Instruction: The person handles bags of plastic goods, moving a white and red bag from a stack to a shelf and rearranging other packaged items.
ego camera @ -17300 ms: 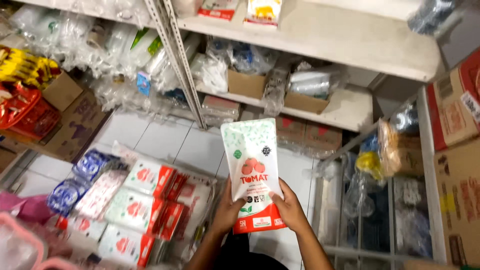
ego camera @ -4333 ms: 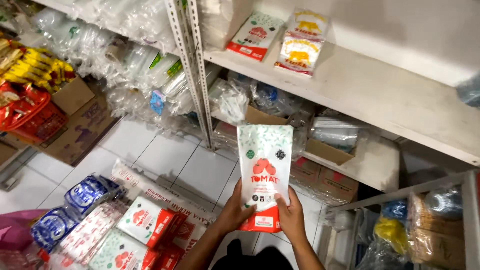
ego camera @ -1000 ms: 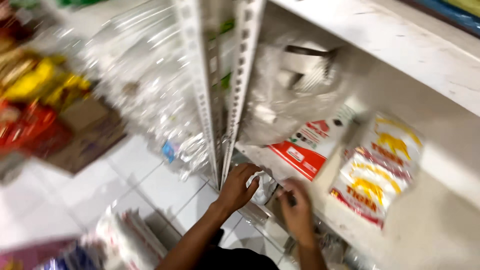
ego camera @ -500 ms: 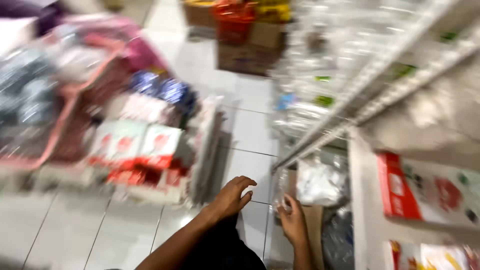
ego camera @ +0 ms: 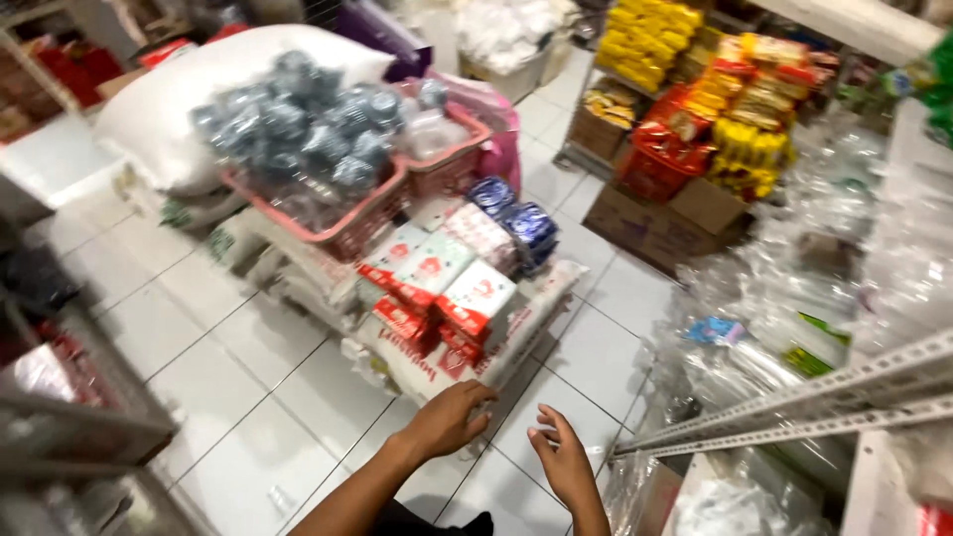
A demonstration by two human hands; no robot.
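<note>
Both hands hang empty above the white tiled floor at the bottom of the head view. My left hand (ego camera: 452, 417) is palm down with fingers spread, just in front of a stack of white and red pouches (ego camera: 437, 293). My right hand (ego camera: 564, 459) is turned edge-on, fingers loosely apart, nothing in it. The pouches lie on flat white sacks (ego camera: 467, 357) on the floor.
A pink basket (ego camera: 342, 223) of clear bags stands behind the pouches, beside a big white sack (ego camera: 169, 109). Blue packets (ego camera: 521, 218) lie next to them. A metal shelf rail (ego camera: 794, 412) with clear plastic bags is at right. Cardboard boxes (ego camera: 660, 223) with red and yellow packets sit farther back.
The white and red pouch I held earlier is out of my hands. The view swung from the shelf down to the floor goods, and both hands came away empty.
</note>
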